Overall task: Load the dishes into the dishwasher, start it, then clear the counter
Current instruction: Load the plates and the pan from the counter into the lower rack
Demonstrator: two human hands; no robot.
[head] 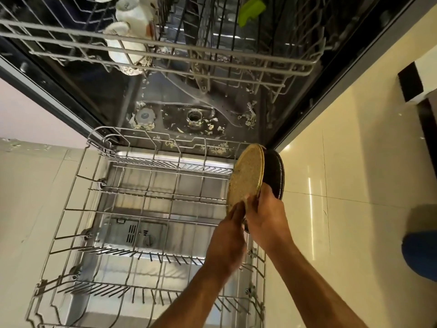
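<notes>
I look down into an open dishwasher. Its lower rack (pixel 132 192) is pulled out over the door and holds no dishes. At the rack's right edge a tan speckled plate (pixel 247 176) and a dark plate (pixel 274 174) behind it stand on edge. My left hand (pixel 227 242) pinches the tan plate's lower rim. My right hand (pixel 267 221) grips the lower rim of the plates, fingers curled between them. The upper rack (pixel 165 58) carries white mugs (pixel 132 13) and a green item (pixel 251 8).
Food scraps lie around the filter (pixel 195 117) on the tub floor. Cream floor tiles (pixel 343 209) stretch to the right of the door. A blue object (pixel 421 252) sits at the right edge and a black-and-white box (pixel 418 81) further back.
</notes>
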